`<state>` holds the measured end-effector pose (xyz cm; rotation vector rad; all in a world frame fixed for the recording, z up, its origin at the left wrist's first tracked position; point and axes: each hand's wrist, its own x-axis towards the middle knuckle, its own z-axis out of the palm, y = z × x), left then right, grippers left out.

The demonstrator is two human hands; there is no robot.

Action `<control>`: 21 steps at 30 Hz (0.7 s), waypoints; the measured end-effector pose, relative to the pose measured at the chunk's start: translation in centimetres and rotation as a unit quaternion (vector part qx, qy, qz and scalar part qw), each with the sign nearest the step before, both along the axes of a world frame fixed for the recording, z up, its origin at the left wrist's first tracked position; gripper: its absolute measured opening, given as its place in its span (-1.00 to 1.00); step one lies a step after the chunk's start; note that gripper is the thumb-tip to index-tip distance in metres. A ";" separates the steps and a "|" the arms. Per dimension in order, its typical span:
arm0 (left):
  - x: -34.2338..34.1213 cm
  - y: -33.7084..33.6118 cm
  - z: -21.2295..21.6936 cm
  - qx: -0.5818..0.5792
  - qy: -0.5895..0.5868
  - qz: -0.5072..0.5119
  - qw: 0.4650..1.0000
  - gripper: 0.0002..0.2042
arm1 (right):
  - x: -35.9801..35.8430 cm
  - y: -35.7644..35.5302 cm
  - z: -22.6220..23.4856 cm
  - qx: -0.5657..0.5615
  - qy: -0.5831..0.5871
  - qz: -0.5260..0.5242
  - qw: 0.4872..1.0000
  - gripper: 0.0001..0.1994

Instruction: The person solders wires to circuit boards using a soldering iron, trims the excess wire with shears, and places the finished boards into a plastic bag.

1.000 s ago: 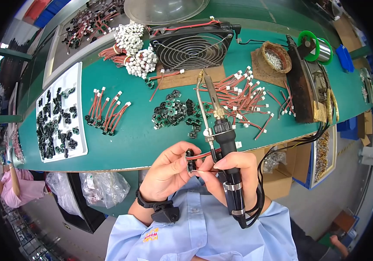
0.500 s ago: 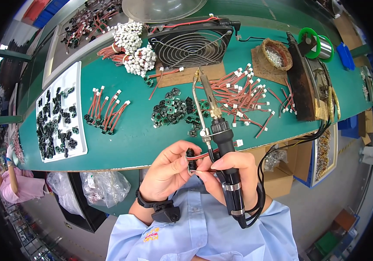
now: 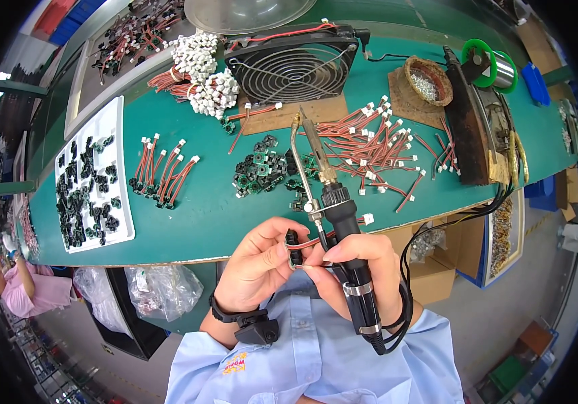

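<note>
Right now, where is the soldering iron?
In the head view, the soldering iron is low in the middle, held in the right hand. Its tip points up over the green table, toward the small green boards.

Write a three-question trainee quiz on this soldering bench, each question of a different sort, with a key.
1. True or false: the right hand holds the soldering iron with its tip pointing away from the person.
2. What does the left hand pinch? A) a small black part with red wires B) a solder spool C) a plastic bag
3. Fill in: the white tray of black parts lies to the person's ____.

Key: 1 true; 2 A; 3 left.
</note>
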<state>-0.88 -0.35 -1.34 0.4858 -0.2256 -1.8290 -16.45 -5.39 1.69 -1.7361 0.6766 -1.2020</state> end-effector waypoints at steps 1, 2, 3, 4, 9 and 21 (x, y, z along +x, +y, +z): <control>0.0 0.0 0.0 -0.001 -0.004 0.003 1.000 -0.72 | 0.0 0.0 0.1 0.000 0.002 0.005 1.000 -0.61; 0.0 0.1 0.0 -0.001 -0.003 0.003 1.000 -0.72 | 0.0 -0.1 0.2 0.000 0.002 0.005 1.000 -0.61; 0.0 0.1 0.0 0.001 -0.006 0.003 1.000 -0.72 | -0.1 -0.1 0.3 0.000 0.007 0.004 1.000 -0.61; 0.1 0.1 -0.1 0.002 -0.009 0.003 1.000 -0.72 | -0.1 -0.1 0.4 0.000 0.012 0.004 1.000 -0.61; 0.2 0.2 0.0 0.000 -0.027 0.003 1.000 -0.72 | 0.0 0.0 0.4 0.007 0.007 0.001 1.000 -0.60; 0.2 0.1 0.2 0.000 -0.043 0.002 0.999 -0.72 | -0.4 -0.1 0.7 0.015 0.059 0.014 0.998 -0.58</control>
